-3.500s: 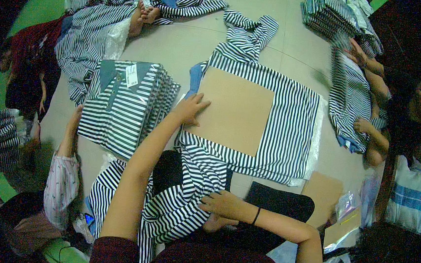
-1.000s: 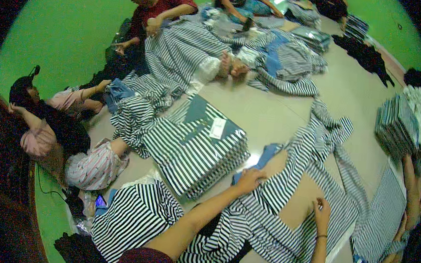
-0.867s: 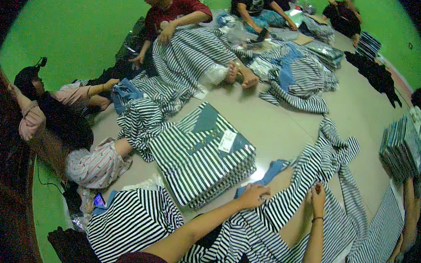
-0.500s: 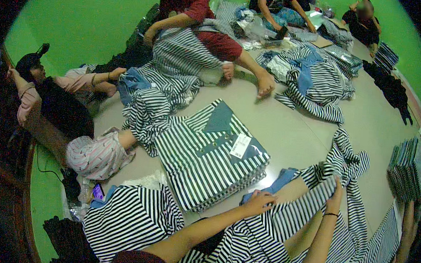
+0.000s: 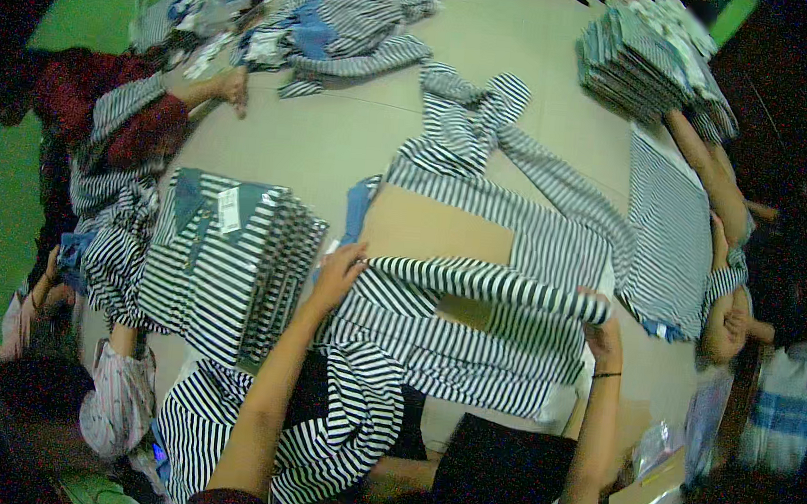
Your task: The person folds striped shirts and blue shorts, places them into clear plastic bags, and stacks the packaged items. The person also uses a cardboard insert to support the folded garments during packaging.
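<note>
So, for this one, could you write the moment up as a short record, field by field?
Left hand: at the left end of a striped fabric strip; firmness of grip unclear
Right hand: grips the strip's right end
Strip: stretched between the hands, crossing over a cardboard sheet
Under the cardboard: striped garment, spread out
To the left: stack of folded striped shirts, white tag on top
Upper right: another folded stack

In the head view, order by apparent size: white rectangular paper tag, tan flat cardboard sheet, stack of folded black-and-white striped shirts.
1. Shirt stack
2. Cardboard sheet, partly covered by black-white striped cloth
3. Paper tag
</note>
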`<state>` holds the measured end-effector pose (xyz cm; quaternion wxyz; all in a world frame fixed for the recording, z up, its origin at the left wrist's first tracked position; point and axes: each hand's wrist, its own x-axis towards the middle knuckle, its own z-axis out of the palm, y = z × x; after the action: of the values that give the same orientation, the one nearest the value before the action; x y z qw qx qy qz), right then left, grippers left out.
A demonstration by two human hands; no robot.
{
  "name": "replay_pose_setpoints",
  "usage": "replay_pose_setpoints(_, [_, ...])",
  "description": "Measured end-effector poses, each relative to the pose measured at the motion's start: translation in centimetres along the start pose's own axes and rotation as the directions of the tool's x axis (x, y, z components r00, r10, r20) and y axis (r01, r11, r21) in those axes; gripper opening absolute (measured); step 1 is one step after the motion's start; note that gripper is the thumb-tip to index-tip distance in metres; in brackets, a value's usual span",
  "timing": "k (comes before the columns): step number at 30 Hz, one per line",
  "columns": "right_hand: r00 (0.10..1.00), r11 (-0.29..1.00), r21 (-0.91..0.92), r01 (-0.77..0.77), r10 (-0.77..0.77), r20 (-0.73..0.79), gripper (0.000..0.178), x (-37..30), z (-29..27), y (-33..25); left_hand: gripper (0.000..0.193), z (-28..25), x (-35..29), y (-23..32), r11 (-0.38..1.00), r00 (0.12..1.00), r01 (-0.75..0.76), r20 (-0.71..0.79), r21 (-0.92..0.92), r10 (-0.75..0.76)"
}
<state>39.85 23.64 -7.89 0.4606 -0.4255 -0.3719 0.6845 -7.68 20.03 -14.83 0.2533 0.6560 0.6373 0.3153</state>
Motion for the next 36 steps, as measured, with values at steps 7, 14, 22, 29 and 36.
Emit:
replay_pose_setpoints(7, [0.859, 0.750, -0.646, -0.145, -0.229, -0.458, 0.021, -6.2, -3.6, 6.2, 0.033, -1.9, 0.0, 4.4, 0.890, 0.979, -0.204, 0.082, 0.407, 0.187])
replay_pose_setpoints(14, [0.894, 0.280, -0.931, -0.235, -0.312, -0.320, 0.045, -4.7, 3.0, 6.6, 0.029, -0.5, 0.6, 5.9, 0.858, 0.949, -0.284, 0.251, 0.428, 0.189])
replay_pose_setpoints(22, [0.880, 0.886, -0.463, 0.021, -0.236, -0.412, 0.042, -2.5, -0.5, 7.8, 0.021, 0.8, -0.5, 4.8, 0.901, 0.990, -0.137, 0.096, 0.411, 0.106])
replay_pose_setpoints(29, [0.950, 0.886, -0.424, -0.189, 0.056, -0.308, 0.027, -3.4, -4.0, 5.5, 0.022, 1.2, -0.7, 3.8, 0.918, 0.992, -0.126, 0.074, 0.376, 0.105])
replay_pose_setpoints(36, [0.772, 0.699, -0.692, -0.181, -0.335, -0.541, 0.024, -5.0, -6.4, 4.1, 0.020, 1.5, -0.5, 4.2, 0.922, 0.997, -0.076, 0.039, 0.379, 0.066])
